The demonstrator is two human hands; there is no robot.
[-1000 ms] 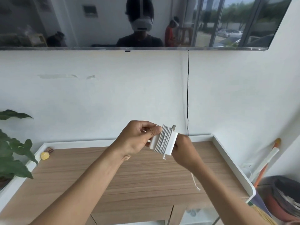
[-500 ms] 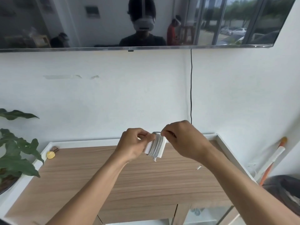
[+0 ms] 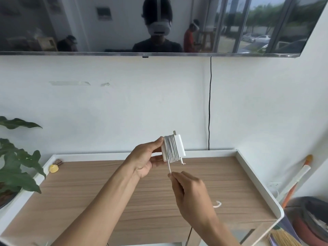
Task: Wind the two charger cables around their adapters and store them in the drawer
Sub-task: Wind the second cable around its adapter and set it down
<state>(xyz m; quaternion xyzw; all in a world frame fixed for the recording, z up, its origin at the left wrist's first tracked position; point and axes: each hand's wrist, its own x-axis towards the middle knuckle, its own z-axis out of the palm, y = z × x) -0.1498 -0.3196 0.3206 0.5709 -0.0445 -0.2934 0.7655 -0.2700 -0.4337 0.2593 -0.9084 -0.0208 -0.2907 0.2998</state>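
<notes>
A white charger adapter [image 3: 180, 145] is held up above the back of the wooden tabletop [image 3: 106, 192], its metal prongs pointing up. My left hand [image 3: 145, 160] grips its left side. A white cable [image 3: 170, 149] is wound in several tight turns around its body. One strand runs down from the coil to my right hand [image 3: 191, 190], which pinches it just below the adapter. The cable's loose end [image 3: 218, 204] curls out past my right wrist, over the tabletop. No second charger and no drawer front can be made out.
The wooden top has a raised white rim [image 3: 257, 180]. A small yellow object [image 3: 53, 168] lies at the back left. Plant leaves [image 3: 16, 157] reach in at the left. A black wire [image 3: 210, 103] hangs down the wall from the screen. A broom [image 3: 292, 185] leans at the right.
My right hand came off the top of the adapter and dropped below it, pulling a strand of cable down. The adapter now stands higher, prongs up, with more turns showing.
</notes>
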